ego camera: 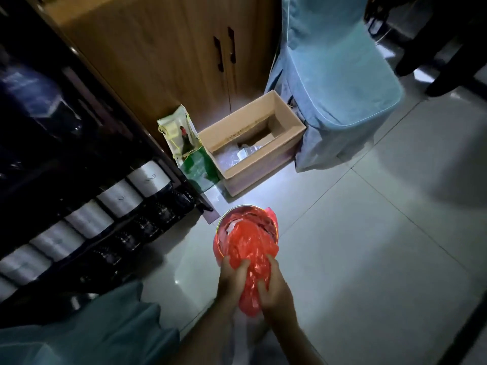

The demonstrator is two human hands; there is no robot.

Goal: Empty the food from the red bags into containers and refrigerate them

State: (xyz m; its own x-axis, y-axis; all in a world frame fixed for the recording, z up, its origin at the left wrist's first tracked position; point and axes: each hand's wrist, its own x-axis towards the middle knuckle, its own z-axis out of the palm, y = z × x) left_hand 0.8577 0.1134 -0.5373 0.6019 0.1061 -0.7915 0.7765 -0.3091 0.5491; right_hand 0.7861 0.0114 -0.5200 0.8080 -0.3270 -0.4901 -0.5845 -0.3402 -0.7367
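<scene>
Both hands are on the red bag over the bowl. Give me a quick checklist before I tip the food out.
1. Left hand grips the red bag: ok.
2. Right hand grips the bag: ok.
3. Bag mouth inside the metal bowl: ok.
4. Bowl resting flat on the tiled floor: cannot tell, the bag covers it.
5. Food already out of the bag: cannot tell.
6. Lighting adequate: not ok, the scene is dim.
</scene>
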